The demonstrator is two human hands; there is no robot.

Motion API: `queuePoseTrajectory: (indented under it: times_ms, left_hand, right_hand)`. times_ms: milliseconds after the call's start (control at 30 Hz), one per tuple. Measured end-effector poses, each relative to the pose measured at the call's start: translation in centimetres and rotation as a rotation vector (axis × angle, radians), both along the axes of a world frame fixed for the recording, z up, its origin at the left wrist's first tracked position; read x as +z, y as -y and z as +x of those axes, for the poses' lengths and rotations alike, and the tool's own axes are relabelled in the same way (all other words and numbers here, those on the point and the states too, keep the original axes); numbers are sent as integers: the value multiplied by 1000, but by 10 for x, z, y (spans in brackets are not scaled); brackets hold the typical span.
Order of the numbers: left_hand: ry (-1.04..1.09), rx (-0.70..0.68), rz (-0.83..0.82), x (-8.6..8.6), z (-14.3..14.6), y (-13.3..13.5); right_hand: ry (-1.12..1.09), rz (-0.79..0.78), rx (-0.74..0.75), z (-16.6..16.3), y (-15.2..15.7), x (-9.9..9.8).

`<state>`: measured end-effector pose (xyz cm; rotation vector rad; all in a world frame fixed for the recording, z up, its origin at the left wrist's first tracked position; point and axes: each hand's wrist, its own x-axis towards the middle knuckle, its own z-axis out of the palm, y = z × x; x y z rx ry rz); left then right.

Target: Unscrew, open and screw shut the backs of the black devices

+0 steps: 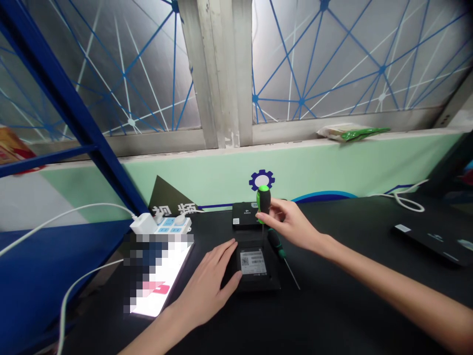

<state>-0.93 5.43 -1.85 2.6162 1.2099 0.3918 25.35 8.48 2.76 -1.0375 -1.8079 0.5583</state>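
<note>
A black box-shaped device (271, 282) with a white printed label (253, 263) lies flat on the black table. My left hand (212, 276) rests along its left side, thumb and fingers apart, steadying against its edge. In my right hand (288, 222) is a green and black screwdriver (263, 199), held upright by the handle. Its thin shaft points down at the far right part of the device; whether the tip sits in a screw is too small to tell. A second, dark green screwdriver (277, 245) lies just right of the device, below my right hand.
Behind the device sits another black box (244, 217). A lit tablet (162, 278) and a white power strip (173, 225) with a charger (144, 224) are at the left. Far right lie a flat black device (432, 241) and a white cable (406, 199). A packet (351, 132) rests on the sill.
</note>
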Motion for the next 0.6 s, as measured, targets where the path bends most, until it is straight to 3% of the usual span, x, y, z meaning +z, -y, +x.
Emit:
queuePoseTrajectory:
  times_ms: [200,400,600]
  left_hand:
    - [2,-3,5,0,-2,0]
    - [-15,17,-38,1,0,-1]
    - [-7,27,-20,0,1,-1]
  right_hand:
    - [-211,-162,152,-13,7,-25]
    - [-286,-69,81,-13,12,-53]
    - [-240,50,8,-8,13,-67]
